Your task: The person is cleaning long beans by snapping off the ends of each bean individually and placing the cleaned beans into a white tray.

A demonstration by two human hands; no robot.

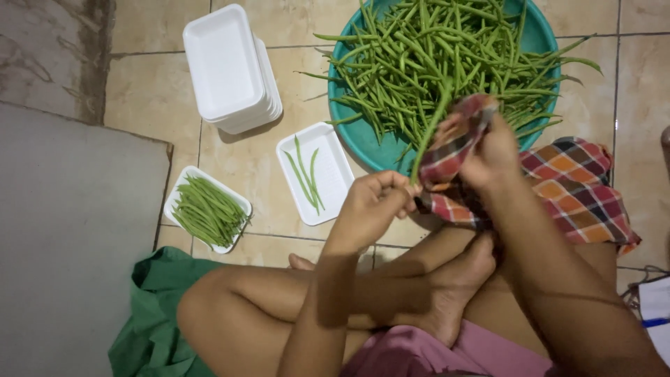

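Note:
I sit cross-legged on a tiled floor. My left hand [373, 202] pinches the lower end of a long green bean [431, 129]. My right hand [488, 150] holds a red checkered cloth [572, 185] wrapped around the upper part of that bean. Just beyond my hands a teal round basin [359, 136] is piled with long green beans [433, 52]. A white foam tray [333, 171] with three beans lies left of my left hand. Further left another foam tray [183, 183] is filled with beans [208, 211].
A stack of empty white foam trays [227, 66] sits at the back left. A grey mat [70, 223] covers the floor on the left. Green fabric [153, 314] lies under my left knee. White paper with a blue pen [654, 307] is at the right edge.

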